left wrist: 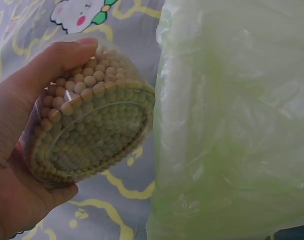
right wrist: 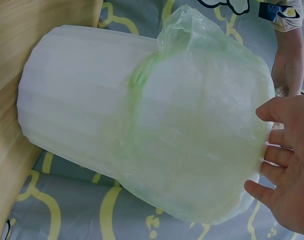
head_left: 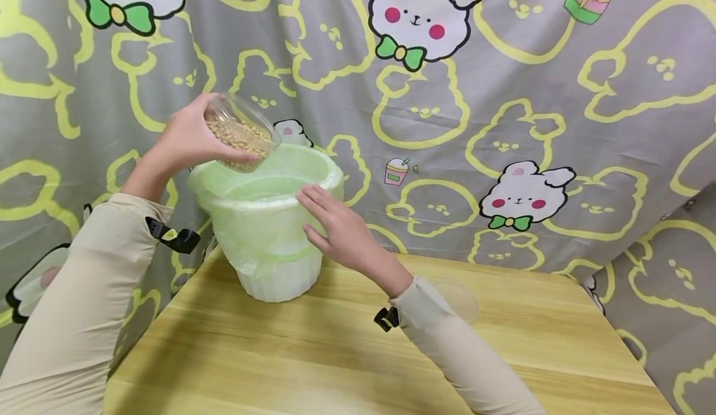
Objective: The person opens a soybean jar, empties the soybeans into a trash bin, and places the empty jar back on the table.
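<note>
Head view: grey cartoon-print curtain (head_left: 520, 110) fills the background, w/ a wood-grain desk (head_left: 268, 365) below. Near the desk's far L edge stands a white ribbed bin (head_left: 279, 286), upright, w/ a thin green liner (head_left: 240, 235) folded over its rim and hanging loose outside. If weight lands on one side, I'd expect the liner to slump inward, b/c its overhang looks slack.

My R hand (head_left: 338, 228) is at the rim's near R side, fingers (head_left: 317, 202) extended and gripping nothing; can't tell if they press. Too hard a push there could tip the bin, esp. w/ nothing seen bracing it opp.

My L hand (head_left: 187, 138) grips a clear jar (left wrist: 87, 135), fingers curled round its wall. Jar's tilted, mouth toward the bin, approx. above the rim's L side. Smooth plastic might slip if my hold loosens.

A clear disc (head_left: 464, 303), prob. the jar's lid, lies on the desk by my R sleeve (head_left: 442, 328); a careless elbow could sweep it off.

Smallest: round tan beads (head_left: 232, 132), all seemingly in the jar, piled near its mouth. Tipping too fast, or too far L, could send them over the rim, scattering & rolling.
</note>
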`<control>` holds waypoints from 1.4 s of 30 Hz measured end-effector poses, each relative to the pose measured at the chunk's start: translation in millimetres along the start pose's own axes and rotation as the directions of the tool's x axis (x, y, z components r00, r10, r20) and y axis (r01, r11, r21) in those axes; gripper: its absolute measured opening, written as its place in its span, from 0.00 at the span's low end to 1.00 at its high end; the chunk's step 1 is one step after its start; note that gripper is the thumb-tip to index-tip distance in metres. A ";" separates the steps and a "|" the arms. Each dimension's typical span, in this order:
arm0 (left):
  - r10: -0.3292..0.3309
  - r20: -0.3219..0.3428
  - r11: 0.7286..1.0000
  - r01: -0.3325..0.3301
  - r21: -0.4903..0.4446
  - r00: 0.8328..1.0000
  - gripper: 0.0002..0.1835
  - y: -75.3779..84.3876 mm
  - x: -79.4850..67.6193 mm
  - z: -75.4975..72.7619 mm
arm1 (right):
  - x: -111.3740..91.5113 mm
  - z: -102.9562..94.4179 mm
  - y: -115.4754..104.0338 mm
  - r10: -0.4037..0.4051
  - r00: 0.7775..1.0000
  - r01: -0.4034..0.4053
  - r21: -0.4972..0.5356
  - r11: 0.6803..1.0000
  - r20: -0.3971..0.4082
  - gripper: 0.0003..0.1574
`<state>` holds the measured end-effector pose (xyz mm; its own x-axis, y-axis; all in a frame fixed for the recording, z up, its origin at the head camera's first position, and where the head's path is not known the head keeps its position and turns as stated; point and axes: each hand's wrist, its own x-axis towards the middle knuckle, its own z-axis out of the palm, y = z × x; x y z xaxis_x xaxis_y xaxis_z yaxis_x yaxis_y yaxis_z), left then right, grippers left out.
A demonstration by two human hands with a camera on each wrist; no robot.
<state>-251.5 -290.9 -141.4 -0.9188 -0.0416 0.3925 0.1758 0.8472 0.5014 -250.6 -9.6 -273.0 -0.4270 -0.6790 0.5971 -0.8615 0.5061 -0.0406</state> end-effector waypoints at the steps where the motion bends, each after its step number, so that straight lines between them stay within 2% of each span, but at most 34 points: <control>1: 0.000 0.006 1.000 0.000 0.011 1.000 0.72 0.6 -0.1 0.3 | 0.5 -0.2 -0.2 -0.001 1.000 0.001 0.001 1.000 -0.007 0.34; 4: 0.015 0.018 0.999 -0.016 0.042 1.000 0.74 2.4 -0.3 1.7 | 2.9 -1.3 -0.5 -0.005 0.999 0.005 -0.010 1.000 -0.048 0.30; 7: 0.041 0.025 0.997 -0.043 0.064 0.999 0.74 3.4 0.5 4.1 | 6.8 -2.0 -0.8 -0.011 0.992 0.007 -0.029 1.000 -0.125 0.26; 12: 0.070 0.032 0.994 -0.072 0.081 0.997 0.73 2.5 2.2 8.5 | 11.8 0.3 -1.6 0.001 0.968 -0.014 -0.049 0.999 -0.250 0.20; 21: 0.076 0.036 0.991 -0.079 0.111 0.996 0.73 -1.6 0.2 13.1 | 11.9 10.5 -1.0 0.002 0.929 -0.035 -0.083 0.996 -0.370 0.15; 30: 0.078 0.037 0.986 -0.083 0.147 0.996 0.74 -3.9 1.5 11.5 | 14.5 14.9 1.3 -0.025 0.916 -0.016 -0.099 0.995 -0.401 0.15; 42: 0.093 0.073 0.972 -0.107 0.208 0.993 0.73 -0.6 2.0 4.0 | 15.8 13.9 1.9 -0.029 0.919 -0.012 -0.099 0.995 -0.393 0.14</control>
<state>-254.8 -289.3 -144.1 -0.9217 0.0763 0.3803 0.1954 0.9382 0.2856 -262.8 -26.7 -274.7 -0.2600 -0.4296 0.8648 -0.8250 0.5643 0.0323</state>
